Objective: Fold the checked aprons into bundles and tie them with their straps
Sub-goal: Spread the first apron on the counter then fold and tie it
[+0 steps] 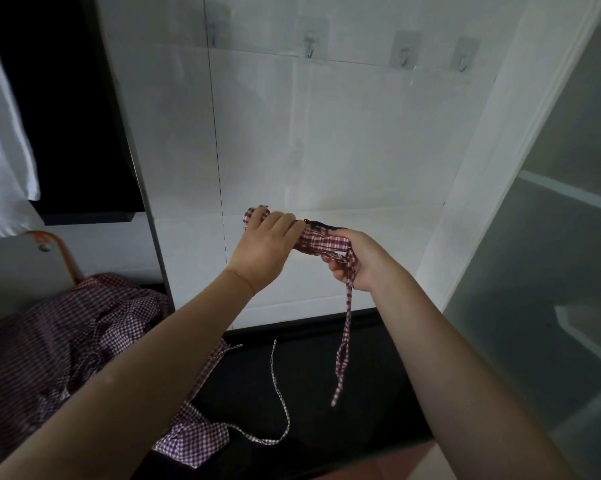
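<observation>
apron bundle [321, 241] is being held up in mid-air in front of the white wall, left hand [266, 245] gripping one end, right hand [356, 259] pinching the other with a strap [344, 348] dangling down. looks like the tying step is starting, so wrapping that strap round comes next. more checked aprons [67, 341] are lying heaped on the dark bench [326, 393], one loose strap [280, 393] trailing close by, could tangle.

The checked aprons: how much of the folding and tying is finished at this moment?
One apron is folded into a bundle, held by left hand and right hand. Its strap hangs loose, so tying remains. The heap of unfolded aprons on the left is untouched.
</observation>
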